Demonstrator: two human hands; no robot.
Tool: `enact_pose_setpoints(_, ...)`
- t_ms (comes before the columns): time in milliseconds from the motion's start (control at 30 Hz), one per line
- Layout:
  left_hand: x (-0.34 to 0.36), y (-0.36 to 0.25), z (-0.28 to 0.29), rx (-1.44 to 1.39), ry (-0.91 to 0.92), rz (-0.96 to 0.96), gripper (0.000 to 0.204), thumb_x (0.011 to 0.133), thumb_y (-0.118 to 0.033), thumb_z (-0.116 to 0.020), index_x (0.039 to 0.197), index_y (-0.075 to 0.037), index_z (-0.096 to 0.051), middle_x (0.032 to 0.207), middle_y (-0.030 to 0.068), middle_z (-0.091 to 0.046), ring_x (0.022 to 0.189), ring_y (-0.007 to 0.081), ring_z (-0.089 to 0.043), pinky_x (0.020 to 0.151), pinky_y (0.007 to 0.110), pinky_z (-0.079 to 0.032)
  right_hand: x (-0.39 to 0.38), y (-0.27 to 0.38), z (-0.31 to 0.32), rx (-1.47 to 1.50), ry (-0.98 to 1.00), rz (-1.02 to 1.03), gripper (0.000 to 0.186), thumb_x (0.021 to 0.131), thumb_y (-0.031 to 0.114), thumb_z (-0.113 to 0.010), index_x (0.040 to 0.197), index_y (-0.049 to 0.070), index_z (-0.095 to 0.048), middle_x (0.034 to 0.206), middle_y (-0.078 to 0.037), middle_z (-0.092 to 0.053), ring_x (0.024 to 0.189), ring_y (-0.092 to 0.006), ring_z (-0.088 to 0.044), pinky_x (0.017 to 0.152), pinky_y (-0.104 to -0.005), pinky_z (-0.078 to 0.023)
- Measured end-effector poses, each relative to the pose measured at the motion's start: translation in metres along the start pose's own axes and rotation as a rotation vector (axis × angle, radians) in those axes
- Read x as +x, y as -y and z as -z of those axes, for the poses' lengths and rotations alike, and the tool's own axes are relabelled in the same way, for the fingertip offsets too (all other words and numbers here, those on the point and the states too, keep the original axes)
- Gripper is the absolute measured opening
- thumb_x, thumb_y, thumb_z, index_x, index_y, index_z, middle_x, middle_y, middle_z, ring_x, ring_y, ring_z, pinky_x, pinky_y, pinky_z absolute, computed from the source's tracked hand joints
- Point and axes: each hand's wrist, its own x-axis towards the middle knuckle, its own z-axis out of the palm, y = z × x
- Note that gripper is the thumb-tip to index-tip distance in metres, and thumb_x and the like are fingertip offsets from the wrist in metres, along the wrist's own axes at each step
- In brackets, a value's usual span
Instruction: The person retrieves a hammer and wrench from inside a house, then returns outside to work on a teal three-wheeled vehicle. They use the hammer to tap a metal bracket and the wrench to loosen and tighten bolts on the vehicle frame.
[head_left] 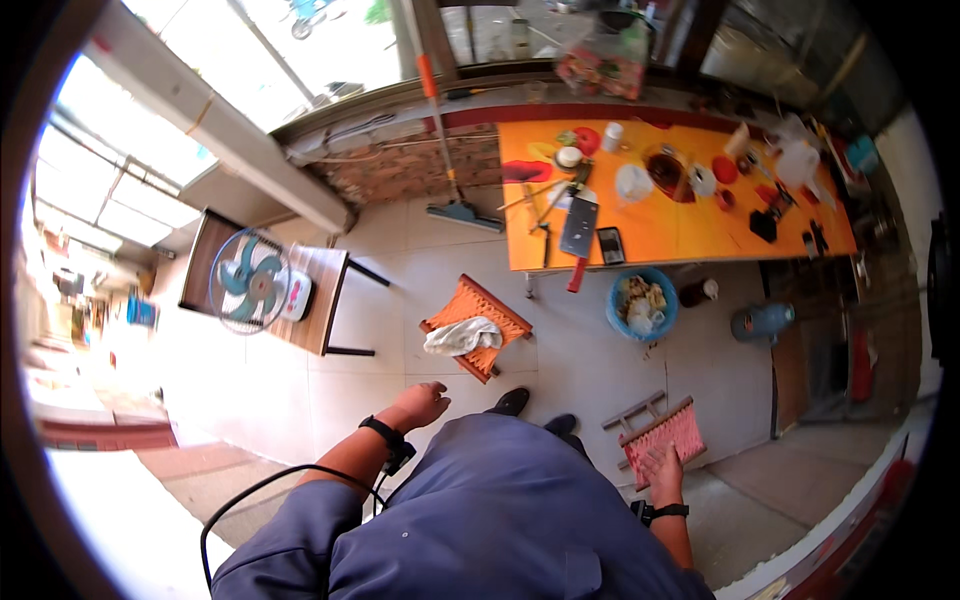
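Observation:
My left hand (420,402) hangs in the air, fingers loosely bent and apart, holding nothing, just below an orange woven folding stool (467,300) with a crumpled whitish cloth (462,337) draped on it. Over a pink woven stool (685,425) with wooden bars, at lower right, my right hand (662,465) has its fingers spread; whether it touches the seat or only overlaps it in view, I cannot tell. My dark shoes show between the two stools.
An orange table (540,245) holds a cleaver (580,225), phone, tools and containers. Below are a blue bin (620,320) of waste and a water jug (762,322). A fan (250,280) sits on a wooden chair at left. A squeegee mop (465,215) leans by the brick wall.

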Motion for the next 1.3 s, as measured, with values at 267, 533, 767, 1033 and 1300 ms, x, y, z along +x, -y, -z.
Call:
enact_pose_setpoints(267,-0.095,0.073,-0.06,-0.274,-0.188,0.202,0.044,0.093,-0.036,-0.059,0.119,-0.002,-0.068,0.111,0.0219,-0.071,0.105,0.0389,-0.067,0.094,0.045,-0.053,0.052,0.062,-0.105,-0.386,0.227,0.041,0.065,0.102,0.056,-0.047,0.142,0.005,-0.048,0.118,-0.012,-0.065,0.097,-0.025,-0.066,0.084,-0.0385,-0.051)
enact_pose_setpoints(533,-0.146,0.147,-0.086,-0.453,-0.204,0.402,0.048,0.092,-0.035,-0.064,0.124,-0.001,-0.066,0.114,0.0227,-0.071,0.108,0.0361,-0.068,0.096,0.043,-0.053,0.067,0.068,-0.228,-0.656,0.353,0.081,0.057,0.102,0.05,-0.052,0.141,0.008,-0.051,0.121,-0.014,-0.066,0.093,-0.021,-0.068,0.075,-0.0312,-0.053)
enact_pose_setpoints(767,-0.143,0.258,-0.066,-0.531,-0.158,0.446,0.048,0.092,-0.035,-0.062,0.127,-0.002,-0.065,0.118,0.0203,-0.07,0.113,0.0364,-0.066,0.099,0.043,-0.051,0.054,0.068,-0.424,-0.866,0.544,0.441,0.048,0.1,0.038,-0.061,0.136,0.006,-0.056,0.113,-0.007,-0.068,0.09,-0.0143,-0.066,0.073,-0.0283,-0.052)
enact_pose_setpoints(1033,-0.174,0.411,-0.011,-0.609,-0.306,0.515,0.046,0.091,-0.032,-0.065,0.122,0.002,-0.065,0.112,0.0255,-0.071,0.108,0.0383,-0.068,0.095,0.043,-0.054,-0.008,0.126,-0.725,-1.058,0.539,1.151,0.046,0.092,0.033,-0.067,0.129,0.006,-0.061,0.115,-0.018,-0.068,0.105,-0.0334,-0.067,0.091,-0.0418,-0.053)
enact_pose_setpoints(1300,-0.177,0.466,0.021,-0.667,-0.243,0.637,0.045,0.09,-0.032,-0.065,0.121,0.002,-0.067,0.112,0.0259,-0.071,0.108,0.0381,-0.068,0.095,0.043,-0.054,0.015,0.171,-0.921,-1.164,0.303,1.424,0.05,0.087,0.031,-0.071,0.129,0.008,-0.061,0.122,-0.018,-0.064,0.114,-0.0348,-0.062,0.098,-0.0427,-0.05)
